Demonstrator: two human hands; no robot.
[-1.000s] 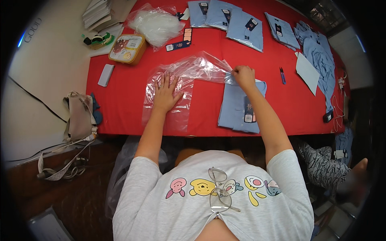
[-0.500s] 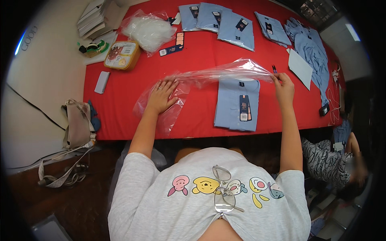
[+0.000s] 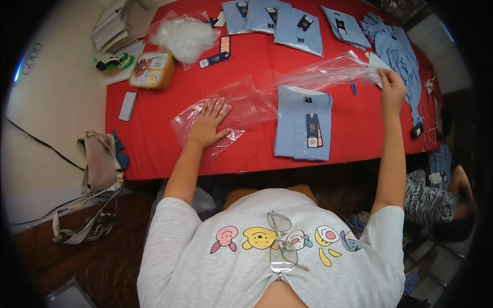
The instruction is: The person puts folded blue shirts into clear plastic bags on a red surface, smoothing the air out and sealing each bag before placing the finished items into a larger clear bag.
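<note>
Red cloth covers the long table (image 3: 154, 149). On it, the left hand (image 3: 209, 124) lies flat, fingers spread, pressing one end of a clear plastic bag (image 3: 267, 95). The right hand (image 3: 392, 84) pinches the bag's far end, stretched above a folded light-blue shirt (image 3: 302, 122).

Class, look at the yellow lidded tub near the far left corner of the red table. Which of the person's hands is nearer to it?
Left. The left hand lies flat on the clear plastic bag, just below and right of the yellow tub. The right hand holds the bag's other end far across the table.
</note>
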